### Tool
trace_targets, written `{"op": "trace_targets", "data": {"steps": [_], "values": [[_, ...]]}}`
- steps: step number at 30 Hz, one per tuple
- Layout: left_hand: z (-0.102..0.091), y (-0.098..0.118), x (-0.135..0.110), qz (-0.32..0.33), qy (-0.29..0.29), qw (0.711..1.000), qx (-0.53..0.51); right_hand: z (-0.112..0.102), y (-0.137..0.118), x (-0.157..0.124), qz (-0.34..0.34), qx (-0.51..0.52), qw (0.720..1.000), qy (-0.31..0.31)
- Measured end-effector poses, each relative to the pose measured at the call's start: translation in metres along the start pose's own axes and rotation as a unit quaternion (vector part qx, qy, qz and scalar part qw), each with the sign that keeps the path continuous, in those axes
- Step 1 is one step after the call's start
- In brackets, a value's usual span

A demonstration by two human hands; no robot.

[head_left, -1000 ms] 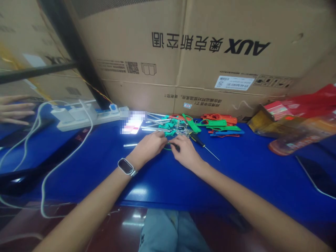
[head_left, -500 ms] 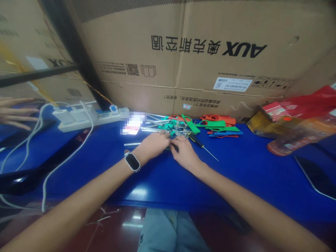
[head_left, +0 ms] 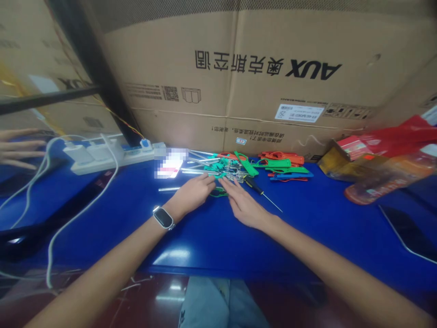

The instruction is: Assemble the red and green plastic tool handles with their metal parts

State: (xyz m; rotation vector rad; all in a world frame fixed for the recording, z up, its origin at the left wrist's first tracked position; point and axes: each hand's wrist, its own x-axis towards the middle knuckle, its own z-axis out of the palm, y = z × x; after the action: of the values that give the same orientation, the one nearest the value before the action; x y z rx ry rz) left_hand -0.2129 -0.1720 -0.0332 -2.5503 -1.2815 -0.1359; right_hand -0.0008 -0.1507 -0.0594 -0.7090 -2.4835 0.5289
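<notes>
My left hand (head_left: pixel 194 195), with a watch at the wrist, rests at the near edge of a pile of small green plastic parts (head_left: pixel 221 163) and thin metal pieces. Its fingers are curled together, and whatever they hold is hidden. My right hand (head_left: pixel 246 205) lies beside it with fingers stretched out, their tips at the pile. Between both hands a green loop-shaped part (head_left: pixel 218 192) shows on the table. Metal rods (head_left: pixel 200 172) stick out leftwards from the pile. Right of it lies a screwdriver (head_left: pixel 253 185) with a black and yellow handle.
Green, orange and blue plastic clips (head_left: pixel 282 163) lie behind the screwdriver. A bottle (head_left: pixel 385 180) and a phone (head_left: pixel 408 230) are at right. A power strip (head_left: pixel 112 157) with white cables is at left, near another person's hand (head_left: pixel 20 148). A cardboard box (head_left: pixel 164 59) stands behind.
My hands have drawn slightly apart. The right hand's fingers have straightened from a curled position, and the green loop between the hands shows more. The view has shifted slightly.
</notes>
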Motion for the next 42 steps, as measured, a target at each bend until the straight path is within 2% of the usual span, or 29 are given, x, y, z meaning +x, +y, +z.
{"op": "trace_targets", "data": {"steps": [3, 5, 7, 10, 11, 16, 22, 30, 38, 42], "values": [[0.002, 0.001, -0.003, 0.002, 0.007, 1.000, 0.011, -0.006, 0.004, 0.001, 0.010, 0.015, 0.998, 0.062], [0.002, 0.002, -0.005, 0.005, 0.014, 1.000, 0.016, -0.013, 0.007, 0.003, 0.027, -0.017, 0.995, 0.099], [0.002, 0.002, -0.007, 0.006, 0.019, 1.000, 0.017, -0.021, 0.011, 0.007, 0.035, -0.064, 0.995, 0.074], [0.002, 0.003, -0.007, 0.004, 0.022, 1.000, 0.014, -0.031, 0.015, 0.011, 0.017, -0.111, 0.994, -0.015], [0.001, 0.003, -0.007, 0.003, 0.023, 1.000, 0.012, -0.033, 0.016, 0.011, 0.006, -0.119, 0.992, -0.027], [-0.001, 0.004, -0.007, -0.004, 0.016, 1.000, 0.003, -0.029, 0.014, 0.006, -0.010, -0.132, 0.991, 0.012], [-0.002, 0.004, -0.008, -0.019, -0.006, 1.000, -0.017, -0.030, 0.003, 0.000, 0.006, -0.165, 0.986, -0.016], [-0.003, 0.006, -0.011, -0.026, 0.003, 1.000, -0.015, -0.034, -0.005, 0.003, 0.014, -0.201, 0.979, -0.041], [-0.004, 0.010, -0.011, -0.045, 0.004, 0.999, -0.024, -0.028, -0.008, -0.003, 0.031, -0.213, 0.976, -0.028], [-0.006, 0.005, -0.015, -0.045, 0.016, 0.996, -0.075, -0.025, -0.005, -0.006, 0.028, -0.224, 0.974, -0.026]]}}
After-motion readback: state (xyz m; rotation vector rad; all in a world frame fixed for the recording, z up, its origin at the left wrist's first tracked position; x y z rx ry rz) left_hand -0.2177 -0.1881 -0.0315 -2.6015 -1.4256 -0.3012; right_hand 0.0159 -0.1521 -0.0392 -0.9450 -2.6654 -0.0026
